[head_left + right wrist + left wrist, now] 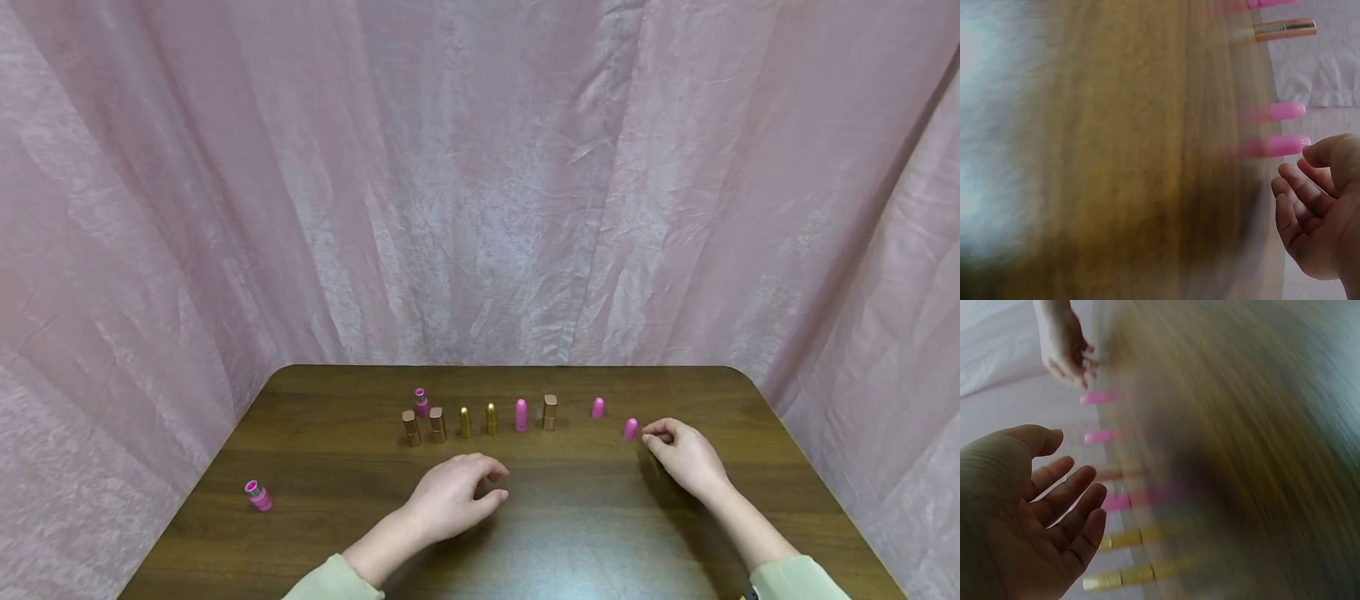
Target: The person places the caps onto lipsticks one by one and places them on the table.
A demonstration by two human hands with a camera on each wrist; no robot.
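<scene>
Loosely bent and holding nothing, my left hand (453, 497) hovers over the middle of the table, in front of a row of lipsticks. My right hand (686, 458) is just right of a short pink lipstick cap (631, 429). In the right wrist view its thumb tip appears beside the cap (1289, 145); whether they touch I cannot tell. Its fingers are relaxed, with nothing between them. A second pink cap (597, 408) stands further back and left. The row holds a closed pink lipstick (521, 415), gold lipsticks (491, 419) and rose-gold lipsticks (550, 412), all upright.
An uncapped pink lipstick base (260, 498) stands at the table's left side. Another pink base (421, 406) is behind the rose-gold lipsticks at the row's left end. The brown wooden table (570, 533) has pink curtains (487, 183) behind it and on both sides.
</scene>
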